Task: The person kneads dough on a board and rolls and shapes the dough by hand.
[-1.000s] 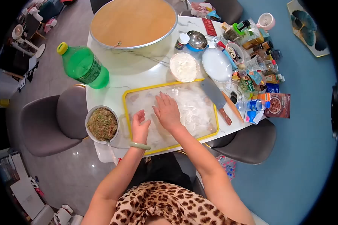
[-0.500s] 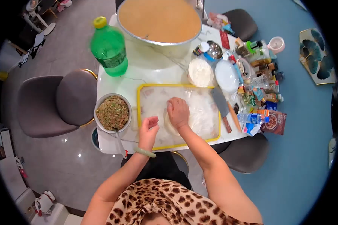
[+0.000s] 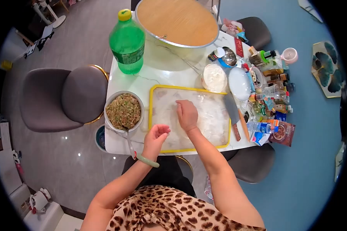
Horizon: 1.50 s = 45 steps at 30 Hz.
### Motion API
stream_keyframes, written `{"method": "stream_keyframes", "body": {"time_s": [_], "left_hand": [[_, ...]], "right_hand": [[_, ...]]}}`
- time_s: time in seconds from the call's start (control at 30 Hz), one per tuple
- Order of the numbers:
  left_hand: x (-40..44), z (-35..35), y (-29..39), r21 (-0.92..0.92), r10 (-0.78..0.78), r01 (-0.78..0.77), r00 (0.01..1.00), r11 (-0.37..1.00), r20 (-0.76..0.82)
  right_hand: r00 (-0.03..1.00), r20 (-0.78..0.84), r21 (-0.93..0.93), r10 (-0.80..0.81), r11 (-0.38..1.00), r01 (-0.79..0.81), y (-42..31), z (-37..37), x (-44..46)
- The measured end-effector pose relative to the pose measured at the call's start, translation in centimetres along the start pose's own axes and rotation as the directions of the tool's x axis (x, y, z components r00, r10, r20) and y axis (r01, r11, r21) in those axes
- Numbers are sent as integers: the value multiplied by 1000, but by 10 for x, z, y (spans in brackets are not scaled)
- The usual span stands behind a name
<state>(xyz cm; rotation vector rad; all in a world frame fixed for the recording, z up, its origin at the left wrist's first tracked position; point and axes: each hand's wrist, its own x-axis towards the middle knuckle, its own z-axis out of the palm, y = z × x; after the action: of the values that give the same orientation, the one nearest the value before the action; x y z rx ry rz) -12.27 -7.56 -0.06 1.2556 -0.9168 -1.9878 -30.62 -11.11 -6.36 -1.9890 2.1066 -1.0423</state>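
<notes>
My right hand (image 3: 187, 115) is over the middle of a yellow-rimmed board (image 3: 189, 89), fingers curled downward. A pale, doughy patch shows faintly around it; what lies under the palm is hidden. White flour (image 3: 214, 123) covers the board's right part. My left hand (image 3: 157, 135), a pale green bangle (image 3: 147, 161) on its wrist, hovers near the board's lower left edge. Its fingers are loosely bent, the thumb apart, and nothing shows in it. To its left stands a bowl of minced filling (image 3: 123, 111) with a spoon handle (image 3: 130, 144) sticking out toward me.
A cleaver (image 3: 232, 111) and a wooden rolling pin (image 3: 243, 122) lie along the board's right side. Behind are a flour bowl (image 3: 214, 78), a white oval plate (image 3: 239, 84), a green bottle (image 3: 128, 46) and a large round tray (image 3: 177, 21). Bottles and packets crowd the right edge.
The view has shifted, so the table things appear farther right. My right hand has turned, its fingers more tucked in. The left hand stays bent beside the board.
</notes>
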Motion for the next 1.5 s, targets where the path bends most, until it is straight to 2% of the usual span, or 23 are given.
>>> {"method": "stream_keyframes", "body": {"time_s": [0.07, 0.2, 0.3, 0.37, 0.4, 0.43, 0.47, 0.5, 0.57, 0.6, 0.63, 0.7, 0.73, 0.83, 1.0, 1.07, 1.1, 1.13, 1.17, 1.23, 1.27, 1.33, 1.5], "left_hand": [[-2, 2, 1, -76, -49, 51, 998, 996, 28], [-1, 7, -8, -73, -106, 112, 992, 991, 75], [-7, 9, -2, -98, -63, 71, 995, 993, 83], [-16, 7, 3, -39, -63, 69, 989, 997, 131], [-17, 5, 3, -14, -53, 55, 988, 998, 143], [-18, 4, 5, -18, -44, 47, 988, 999, 148], [-20, 3, 5, -29, -11, 16, 988, 999, 154], [-20, 2, 6, -37, 21, -16, 987, 999, 161], [-20, 2, 7, -46, 21, -14, 988, 999, 155], [-20, 2, 6, -49, 14, -6, 987, 999, 161], [-20, 2, 5, -55, 7, 2, 986, 999, 165], [-22, -1, 3, -50, -3, 12, 986, 999, 166], [-22, -4, 3, -46, -6, 14, 985, 999, 172], [-24, -8, 0, -52, -54, 59, 995, 997, 85], [-34, -5, -9, -28, -84, 87, 994, 996, 75], [-37, -5, -9, -39, -64, 71, 985, 997, 163], [-36, -4, -7, -38, -48, 56, 983, 998, 177], [-36, -5, -6, -40, -39, 47, 981, 998, 190], [-36, -6, -4, -41, -33, 42, 979, 998, 199], [-36, -2, 3, -42, -38, 46, 984, 998, 174], [-37, 0, 3, -45, -49, 56, 988, 997, 147], [-34, -1, -5, -55, -38, 48, 985, 997, 170], [-33, -3, -15, -48, -79, 85, 991, 995, 112]], "right_hand": [[999, -30, -13, 14, 1000, -14, -2, 1, -6], [999, 4, -19, 38, 999, -38, 5, 2, -1], [1000, -15, -53, 24, 998, -25, 5, 4, -6], [1000, -20, -92, 12, 996, -14, 25, 13, -3], [961, 141, 190, 238, 946, -263, 42, 19, 0], [846, 361, 402, 393, 753, -521, 39, 13, 10], [699, 511, 534, 500, 453, -714, 45, -3, 24], [699, 511, 534, 501, 452, -715, 40, -9, 29], [813, 276, 615, 513, 556, -559, 30, -15, 35], [875, 189, 570, 446, 676, -468, 21, -11, 31], [871, 193, 569, 451, 672, -474, 13, -7, 26], [931, 41, 219, 362, 906, -362, -2, 4, 11], [971, -73, 123, 230, 968, -220, -7, 11, 5], [971, -145, 85, 192, 980, -181, -7, 15, 3], [941, -99, 114, 322, 944, -311, -10, 10, -1], [934, -105, 127, 342, 936, -328, -2, 7, 6], [904, 16, 389, 426, 831, -398, 11, 14, 6], [868, 166, 607, 468, 645, -465, 11, 12, 7], [869, 161, 607, 468, 647, -461, 14, 8, 5], [899, 38, 500, 437, 770, -395, 11, -9, 4], [898, 41, 498, 439, 770, -399, 11, -11, -2], [972, -43, 148, 230, 964, -222, 11, -8, -12], [974, -41, 94, 221, 972, -217, 5, -6, -9]]}}
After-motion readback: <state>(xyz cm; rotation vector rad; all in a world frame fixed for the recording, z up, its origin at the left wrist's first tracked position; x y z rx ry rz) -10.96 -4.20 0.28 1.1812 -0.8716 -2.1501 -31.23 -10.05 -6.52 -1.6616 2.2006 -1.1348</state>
